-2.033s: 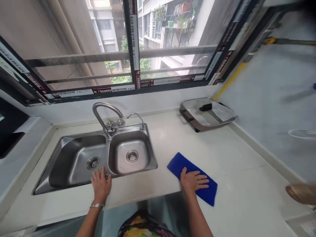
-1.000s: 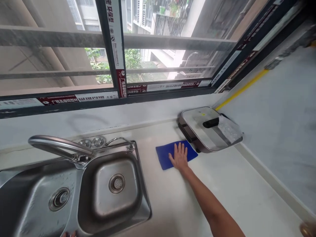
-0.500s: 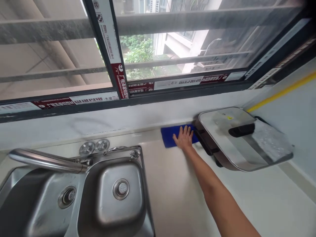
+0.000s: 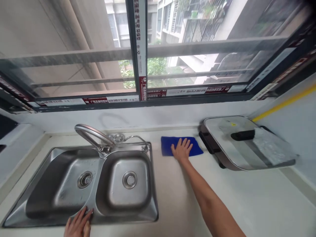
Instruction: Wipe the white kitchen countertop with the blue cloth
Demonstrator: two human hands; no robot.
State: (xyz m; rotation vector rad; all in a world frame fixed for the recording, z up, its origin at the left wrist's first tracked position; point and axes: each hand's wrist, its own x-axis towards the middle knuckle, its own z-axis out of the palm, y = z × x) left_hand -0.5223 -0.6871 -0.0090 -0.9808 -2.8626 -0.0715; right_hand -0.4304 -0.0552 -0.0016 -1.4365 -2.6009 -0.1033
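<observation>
the handling of the blue cloth (image 4: 167, 145) is judged to be midway: it has been laid out flat on the pale counter (image 4: 172, 197) and is covered in part by the right hand (image 4: 182, 150). it has been neither let go nor folded away, so the release appears to be left undone. how much of the counter has been covered by it cannot be told, as no trace is shown on the surface.

the cloth is placed on the far part of the counter, to the right of the double sink (image 4: 118, 217) and to the left of the lidded pan (image 4: 237, 149). its right corner is brought near the pan's dark side handle (image 4: 206, 143), with a narrow gap seen between them. the low ledge along the wall (image 4: 158, 113) is found just beyond its far edge.

the right arm is stretched far and leftward from the near right, the elbow slightly bent. the palm is turned down on the cloth, and the fingers are spread apart; nothing is seen pinched between them.

the left hand (image 4: 77, 225) is rested at the near rim of the sink, below the divider, with the fingers extended and only slightly apart. its wrist is cut off by the near edge.
</observation>
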